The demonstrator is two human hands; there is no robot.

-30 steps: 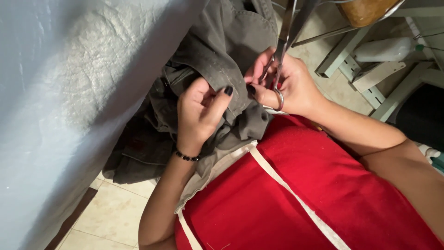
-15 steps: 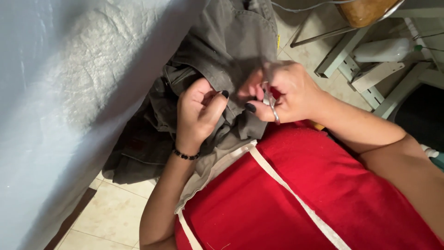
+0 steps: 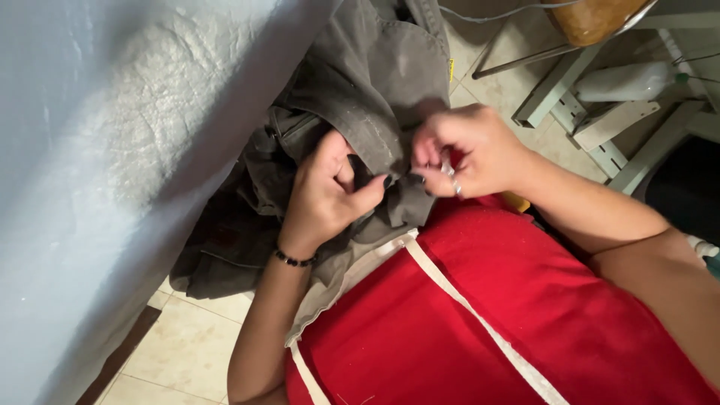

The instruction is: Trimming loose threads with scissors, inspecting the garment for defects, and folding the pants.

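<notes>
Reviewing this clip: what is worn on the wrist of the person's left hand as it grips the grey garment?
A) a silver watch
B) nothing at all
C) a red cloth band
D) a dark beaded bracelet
D: a dark beaded bracelet circles the wrist just below the left hand, which clutches a fold of the grey garment.

small yellow label (image 3: 451, 70) beside the grey garment (image 3: 367, 90).

A pale blue cloth (image 3: 97, 150) hangs left, above beige floor tiles (image 3: 187, 352); a white metal frame (image 3: 600, 112) stands right.
</notes>
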